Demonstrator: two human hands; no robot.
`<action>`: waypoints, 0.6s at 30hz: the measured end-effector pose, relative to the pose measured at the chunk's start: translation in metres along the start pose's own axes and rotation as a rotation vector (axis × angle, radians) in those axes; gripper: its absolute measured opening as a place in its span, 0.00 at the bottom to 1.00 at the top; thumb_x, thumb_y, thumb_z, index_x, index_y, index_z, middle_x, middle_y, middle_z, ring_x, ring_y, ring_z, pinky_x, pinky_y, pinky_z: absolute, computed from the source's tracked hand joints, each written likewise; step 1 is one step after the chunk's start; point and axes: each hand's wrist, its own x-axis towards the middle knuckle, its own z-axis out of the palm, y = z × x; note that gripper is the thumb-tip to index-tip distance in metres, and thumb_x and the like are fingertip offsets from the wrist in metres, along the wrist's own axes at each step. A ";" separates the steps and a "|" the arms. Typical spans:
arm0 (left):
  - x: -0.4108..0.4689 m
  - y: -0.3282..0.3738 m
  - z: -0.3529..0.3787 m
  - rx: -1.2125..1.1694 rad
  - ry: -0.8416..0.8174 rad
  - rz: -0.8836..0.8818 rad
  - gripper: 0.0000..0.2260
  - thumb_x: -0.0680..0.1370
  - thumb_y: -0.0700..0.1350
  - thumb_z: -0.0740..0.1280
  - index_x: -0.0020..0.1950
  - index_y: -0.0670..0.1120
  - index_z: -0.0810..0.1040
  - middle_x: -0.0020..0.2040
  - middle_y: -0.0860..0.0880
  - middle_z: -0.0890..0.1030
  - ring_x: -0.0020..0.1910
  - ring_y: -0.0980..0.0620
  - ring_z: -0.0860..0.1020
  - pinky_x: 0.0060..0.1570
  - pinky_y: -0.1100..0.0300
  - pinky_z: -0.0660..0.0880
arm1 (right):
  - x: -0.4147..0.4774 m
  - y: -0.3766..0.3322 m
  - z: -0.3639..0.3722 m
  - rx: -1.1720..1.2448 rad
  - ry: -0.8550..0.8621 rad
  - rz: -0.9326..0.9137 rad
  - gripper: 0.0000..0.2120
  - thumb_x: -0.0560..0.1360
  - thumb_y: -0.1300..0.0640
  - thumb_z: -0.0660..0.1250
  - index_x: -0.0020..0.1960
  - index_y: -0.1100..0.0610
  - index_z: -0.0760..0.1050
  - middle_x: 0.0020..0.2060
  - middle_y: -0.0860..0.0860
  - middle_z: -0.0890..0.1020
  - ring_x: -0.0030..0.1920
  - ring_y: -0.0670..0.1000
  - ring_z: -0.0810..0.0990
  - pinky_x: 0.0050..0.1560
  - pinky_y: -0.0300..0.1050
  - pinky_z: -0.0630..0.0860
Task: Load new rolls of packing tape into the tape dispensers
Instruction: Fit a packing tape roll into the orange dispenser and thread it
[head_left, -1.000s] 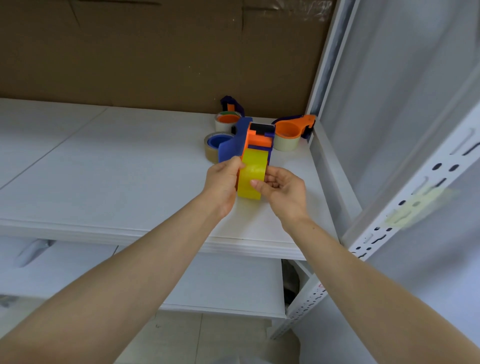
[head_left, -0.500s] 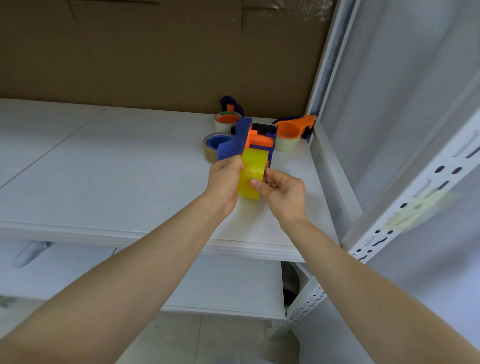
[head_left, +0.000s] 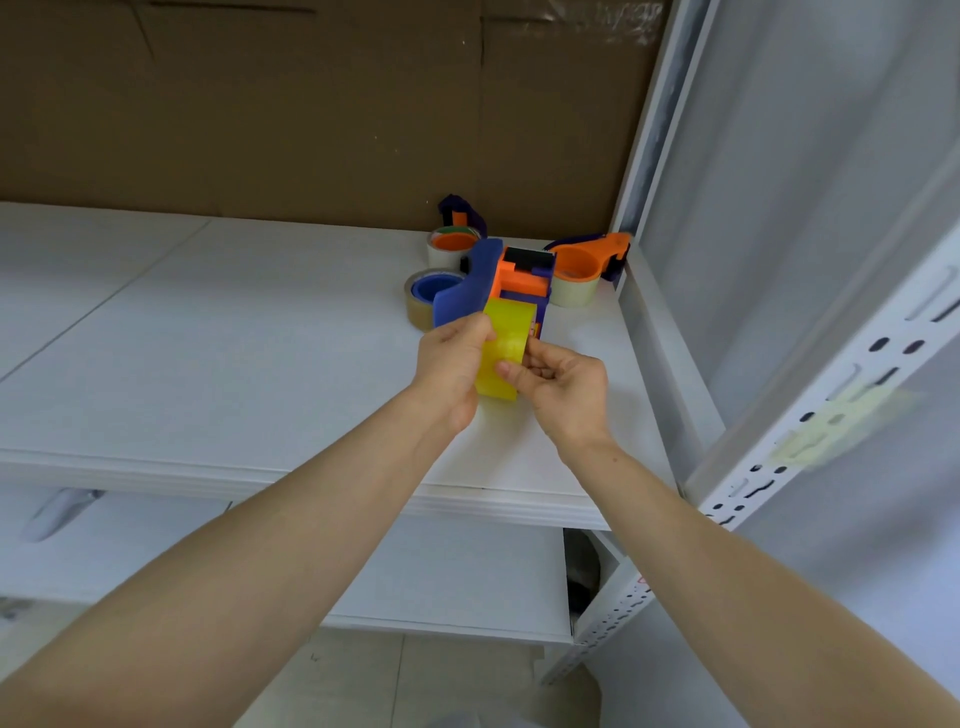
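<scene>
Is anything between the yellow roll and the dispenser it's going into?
Nothing visible. The left hand and right hand grip the yellow roll directly, and it already meets the blue-and-orange dispenser.

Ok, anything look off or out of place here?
Only what looks like a yellowish tape scrap stuck on the right upright, away from the job. The roll and dispenser look intact.
</scene>
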 end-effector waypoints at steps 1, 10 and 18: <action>0.001 0.000 0.000 0.001 0.005 0.003 0.07 0.74 0.35 0.61 0.39 0.45 0.74 0.40 0.46 0.76 0.42 0.50 0.75 0.41 0.58 0.73 | 0.000 0.000 0.000 -0.008 -0.003 -0.002 0.14 0.70 0.65 0.72 0.56 0.57 0.80 0.40 0.43 0.83 0.43 0.44 0.82 0.55 0.44 0.79; 0.003 -0.001 -0.011 0.015 -0.201 0.057 0.16 0.72 0.30 0.58 0.54 0.39 0.79 0.45 0.43 0.80 0.42 0.50 0.79 0.38 0.62 0.78 | 0.009 -0.012 -0.017 -0.451 0.068 -0.197 0.31 0.68 0.55 0.76 0.68 0.54 0.69 0.55 0.48 0.71 0.55 0.47 0.73 0.56 0.42 0.75; -0.001 0.000 -0.011 0.048 -0.241 0.031 0.22 0.69 0.28 0.56 0.59 0.39 0.78 0.48 0.42 0.80 0.46 0.47 0.78 0.47 0.56 0.76 | 0.026 -0.040 -0.024 -0.877 -0.135 -0.497 0.10 0.75 0.59 0.67 0.54 0.61 0.82 0.53 0.56 0.79 0.55 0.55 0.76 0.55 0.48 0.74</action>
